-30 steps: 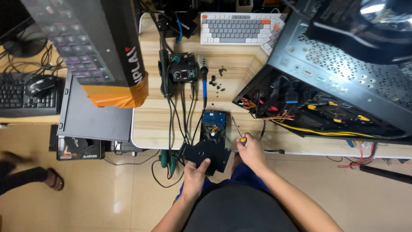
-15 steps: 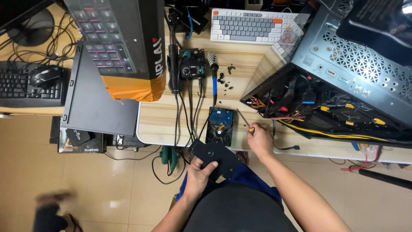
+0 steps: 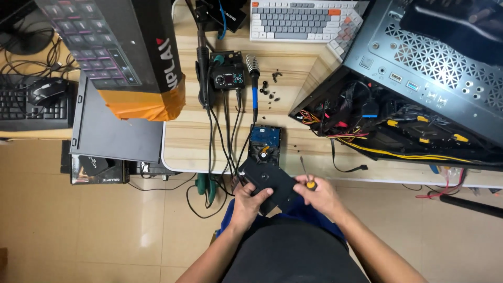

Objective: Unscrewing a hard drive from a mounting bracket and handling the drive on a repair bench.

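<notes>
An open computer case (image 3: 419, 99) lies on the wooden surface (image 3: 188, 141), right of a blue hard drive (image 3: 264, 142) at its near edge. The black drive cover (image 3: 270, 183), flat a second ago, is now tilted up over the person's lap, apparently freed. The left hand (image 3: 250, 203) has its grip clamped on the cover's near edge; the right hand (image 3: 320, 193) pinches a yellow-capped screwdriver (image 3: 306, 174).

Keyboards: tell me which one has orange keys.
The white-and-grey keyboard at the desk's top edge, with orange keys at its right end. The black keyboard at far left has only dark keys.
</notes>
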